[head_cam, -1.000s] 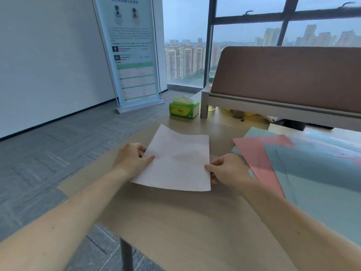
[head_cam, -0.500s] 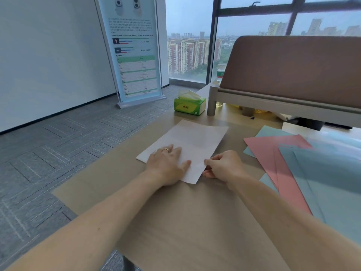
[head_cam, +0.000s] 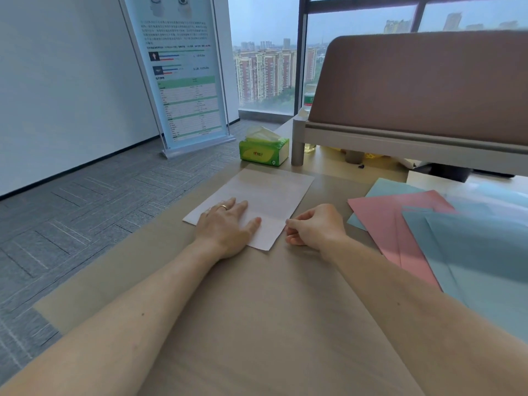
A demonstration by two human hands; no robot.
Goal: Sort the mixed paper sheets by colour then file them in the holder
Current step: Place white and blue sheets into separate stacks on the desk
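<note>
A white paper sheet (head_cam: 271,192) lies flat on the wooden table (head_cam: 257,310), ahead of me. My left hand (head_cam: 225,224) rests palm down on its near left corner, fingers spread. My right hand (head_cam: 314,227) sits just off the sheet's right edge, fingers curled loosely, holding nothing that I can see. To the right lies a fanned pile of mixed sheets: a pink sheet (head_cam: 391,221), blue sheets (head_cam: 480,252) over it and a pale blue one (head_cam: 391,188) beneath. No file holder is in view.
A green tissue box (head_cam: 264,151) stands behind the white sheet, next to the leg of a raised brown desk partition (head_cam: 414,90). A standing banner (head_cam: 183,72) is on the carpet to the left. The table's left edge runs diagonally near my left forearm.
The white sheet went from held between both hands to lying flat on the table. My left hand moved on top of it; my right hand let go and drew slightly away from its edge.
</note>
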